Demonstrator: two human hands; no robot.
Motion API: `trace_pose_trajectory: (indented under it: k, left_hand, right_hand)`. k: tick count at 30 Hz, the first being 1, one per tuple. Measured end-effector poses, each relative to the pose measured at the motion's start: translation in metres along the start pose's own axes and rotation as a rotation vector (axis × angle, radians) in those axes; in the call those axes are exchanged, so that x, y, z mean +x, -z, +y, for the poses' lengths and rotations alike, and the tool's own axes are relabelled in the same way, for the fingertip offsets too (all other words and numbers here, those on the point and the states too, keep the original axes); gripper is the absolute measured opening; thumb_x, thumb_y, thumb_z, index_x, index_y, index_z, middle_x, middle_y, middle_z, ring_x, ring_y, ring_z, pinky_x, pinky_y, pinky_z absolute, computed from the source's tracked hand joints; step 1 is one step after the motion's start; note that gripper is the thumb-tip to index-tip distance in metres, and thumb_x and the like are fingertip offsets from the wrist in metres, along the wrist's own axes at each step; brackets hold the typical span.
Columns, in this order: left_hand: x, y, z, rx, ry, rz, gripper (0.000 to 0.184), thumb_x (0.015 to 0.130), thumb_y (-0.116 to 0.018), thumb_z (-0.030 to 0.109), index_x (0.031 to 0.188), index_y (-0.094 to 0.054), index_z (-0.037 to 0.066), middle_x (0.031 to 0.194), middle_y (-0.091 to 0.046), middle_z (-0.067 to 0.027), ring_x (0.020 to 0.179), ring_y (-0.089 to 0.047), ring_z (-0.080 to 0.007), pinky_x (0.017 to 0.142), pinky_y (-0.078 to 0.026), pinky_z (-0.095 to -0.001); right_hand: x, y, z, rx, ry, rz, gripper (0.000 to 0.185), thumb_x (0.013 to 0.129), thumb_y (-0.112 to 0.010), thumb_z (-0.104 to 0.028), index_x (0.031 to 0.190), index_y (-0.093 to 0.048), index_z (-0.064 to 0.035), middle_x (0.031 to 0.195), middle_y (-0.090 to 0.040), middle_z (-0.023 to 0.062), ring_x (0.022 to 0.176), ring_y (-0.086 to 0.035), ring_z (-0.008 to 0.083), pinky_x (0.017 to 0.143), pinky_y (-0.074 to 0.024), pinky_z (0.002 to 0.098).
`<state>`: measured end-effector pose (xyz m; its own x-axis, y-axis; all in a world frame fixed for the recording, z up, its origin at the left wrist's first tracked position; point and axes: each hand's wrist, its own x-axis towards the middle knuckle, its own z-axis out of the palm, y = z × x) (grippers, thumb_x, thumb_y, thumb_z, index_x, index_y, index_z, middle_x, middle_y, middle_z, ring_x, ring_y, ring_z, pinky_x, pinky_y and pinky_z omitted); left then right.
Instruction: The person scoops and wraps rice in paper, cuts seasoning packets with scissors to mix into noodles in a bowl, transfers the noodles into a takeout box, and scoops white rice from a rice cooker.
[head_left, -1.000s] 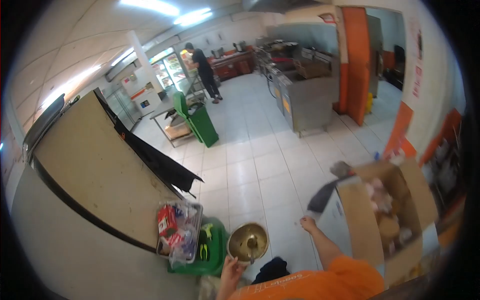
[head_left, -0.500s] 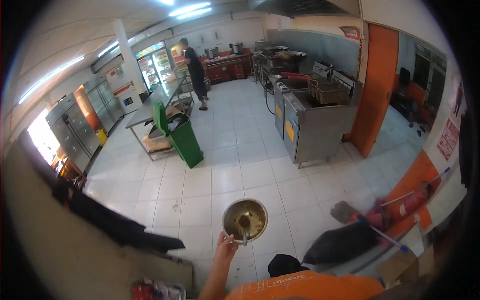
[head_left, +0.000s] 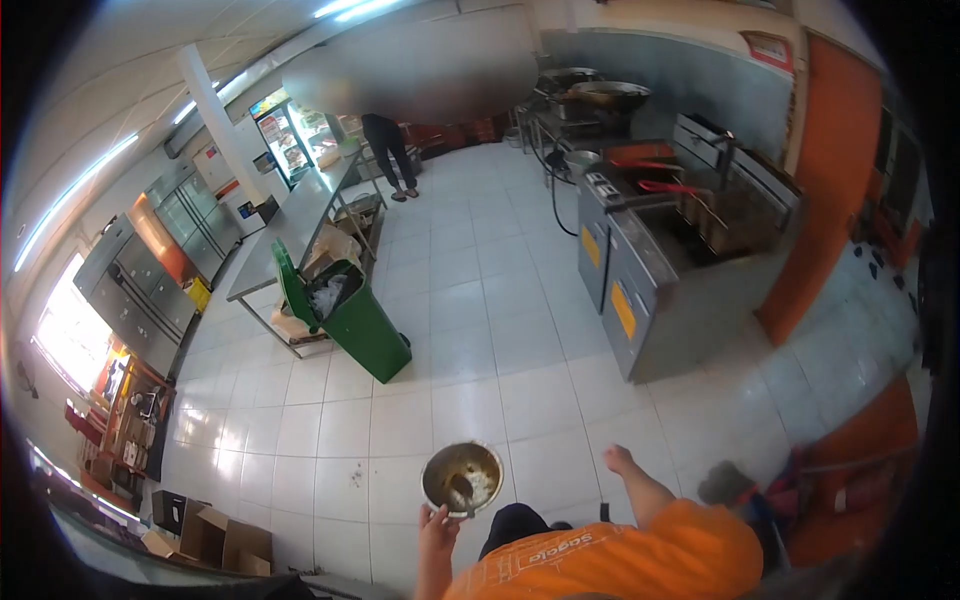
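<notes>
My left hand (head_left: 437, 527) grips the near rim of a round metal bowl (head_left: 461, 480) low in the view. Inside the bowl lie a spoon and some residue. My right hand (head_left: 619, 459) hangs out over the floor to the right of the bowl, apart from it. Its fingers are curled in, and whether something small is inside them is hidden.
An open green bin (head_left: 362, 325) stands by a long steel table (head_left: 297, 215). Steel fryers (head_left: 655, 290) are at the right, before an orange door (head_left: 830, 180). Another person (head_left: 388, 150) stands far back. Cardboard boxes (head_left: 215, 537) lie lower left, a mop head (head_left: 727, 483) lower right.
The view has moved forward past the wall panel and carton; bin and fryers look nearer. The bowl stays in my left hand. My right hand, out of sight half a second ago, shows again.
</notes>
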<state>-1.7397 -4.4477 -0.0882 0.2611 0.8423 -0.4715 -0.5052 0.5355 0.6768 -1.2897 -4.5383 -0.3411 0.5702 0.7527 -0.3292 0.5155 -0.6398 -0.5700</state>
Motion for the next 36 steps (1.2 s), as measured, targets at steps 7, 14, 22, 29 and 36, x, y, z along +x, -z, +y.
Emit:
trace_pose_trajectory:
  k: [7,14,22,29,36]
  left_hand:
    - [0.198,-0.028,0.029,0.405,-0.306,0.043,0.032,0.088,-0.056,0.000,0.113,-0.040,0.013,0.096,-0.056,-0.0056,0.073,-0.062,-0.0180,0.047,-0.040,-0.0235]
    - [0.488,-0.253,0.160,0.096,0.004,-0.120,0.025,0.088,-0.056,0.001,0.107,-0.046,0.013,0.094,-0.055,-0.0033,0.066,-0.052,-0.0104,0.049,-0.037,-0.0221]
    - [0.797,-0.487,0.220,0.085,0.122,-0.469,0.018,0.090,-0.057,0.005,0.100,-0.043,0.012,0.095,-0.060,-0.0086,0.073,-0.066,-0.0248,0.044,-0.035,-0.0207]
    - [0.989,-0.552,0.257,0.056,0.111,-0.248,0.022,0.088,-0.061,0.005,0.102,-0.047,0.013,0.099,-0.061,-0.0074,0.074,-0.067,-0.0272,0.046,-0.038,-0.0218]
    - [1.140,-0.583,0.322,0.061,-0.074,-0.049,0.022,0.086,-0.060,0.002,0.100,-0.047,0.014,0.095,-0.060,-0.0044,0.068,-0.062,-0.0186,0.047,-0.038,-0.0233]
  right_hand:
    - [0.271,0.063,-0.290,0.160,0.457,-0.156,0.028,0.084,-0.060,-0.033,0.097,-0.063,-0.0084,0.090,-0.067,0.0134,0.084,-0.064,0.0295,0.073,-0.0497,0.0378]
    - [0.387,0.068,-0.195,-0.141,0.029,-0.314,0.036,0.086,-0.053,-0.038,0.097,-0.066,-0.0059,0.098,-0.066,0.0213,0.094,-0.063,0.0372,0.080,-0.0495,0.0431]
    - [0.488,0.154,-0.085,-0.347,-0.638,-0.519,0.036,0.087,-0.049,-0.032,0.101,-0.066,-0.0035,0.105,-0.064,0.0195,0.099,-0.061,0.0352,0.084,-0.0485,0.0434]
    - [0.868,0.142,-0.218,-0.298,-0.275,-0.374,0.039,0.087,-0.048,-0.035,0.099,-0.064,-0.0019,0.102,-0.065,0.0187,0.096,-0.060,0.0344,0.083,-0.0479,0.0419]
    - [1.276,0.242,-0.611,0.252,0.265,-0.228,0.028,0.088,-0.056,-0.032,0.101,-0.063,-0.0079,0.093,-0.066,0.0082,0.088,-0.061,0.0166,0.074,-0.0478,0.0316]
